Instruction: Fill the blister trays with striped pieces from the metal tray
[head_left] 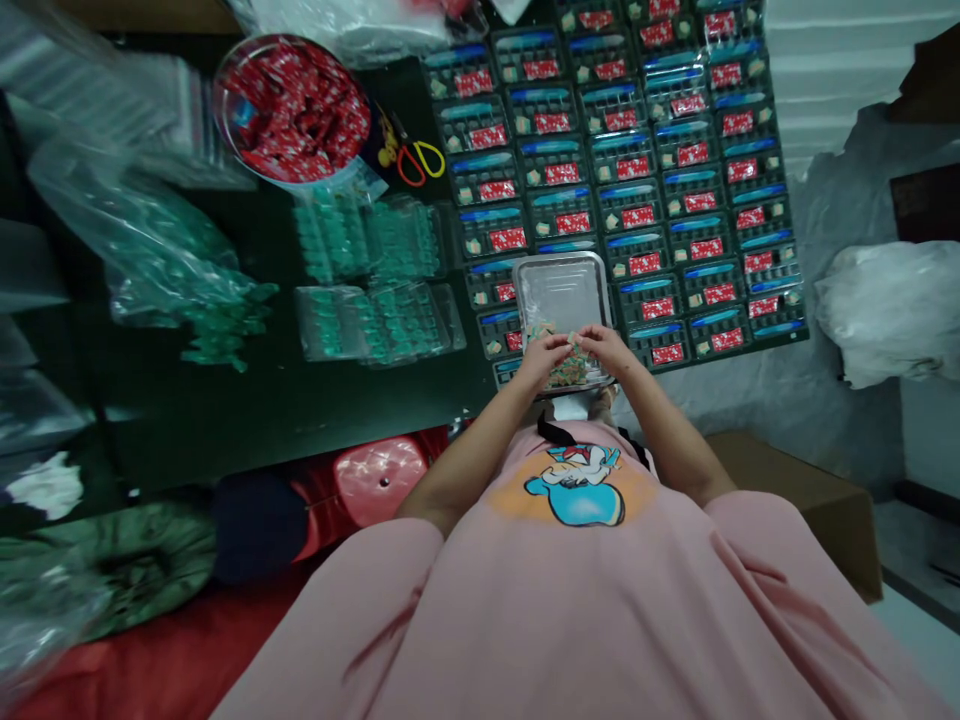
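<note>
A shallow metal tray (pixel 561 285) lies at the table's near edge, with a pile of small pale green and orange pieces (pixel 568 372) at its near end. My left hand (pixel 546 358) and my right hand (pixel 604 350) meet above that pile, fingers pinched together. Between the fingertips shows a small pale piece (pixel 573 339), too small to make out its kind. Beyond and beside the tray, rows of clear plastic trays (pixel 630 168) each hold a blue stick-like item, a red patterned packet and a small pale piece.
To the left stand stacked clear trays with green parts (pixel 375 325) and a bag of green pieces (pixel 180 260). Behind them are a tub of red packets (pixel 296 110) and scissors (pixel 420 163). A red stool (pixel 382 480) and a cardboard box (pixel 802 500) flank me.
</note>
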